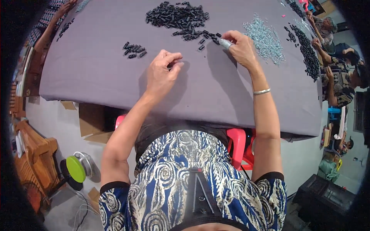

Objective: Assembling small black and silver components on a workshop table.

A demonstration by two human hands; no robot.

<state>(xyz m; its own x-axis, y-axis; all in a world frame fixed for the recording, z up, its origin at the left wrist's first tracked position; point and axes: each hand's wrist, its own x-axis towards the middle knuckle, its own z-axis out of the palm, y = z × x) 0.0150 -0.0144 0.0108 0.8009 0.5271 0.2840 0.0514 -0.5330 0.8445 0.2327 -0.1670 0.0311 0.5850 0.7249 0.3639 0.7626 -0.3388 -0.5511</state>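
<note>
One light fingertip pick at a time should suit the black pieces [177, 17] at upper centre, where the right hand [242, 48] reaches their edge; whether it or the curled left hand [162, 75], left of centre, grips one, I cannot tell.

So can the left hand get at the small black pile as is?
Probably yes: the left hand is just right of the small black pile, with only grey cloth visible between them.
</note>
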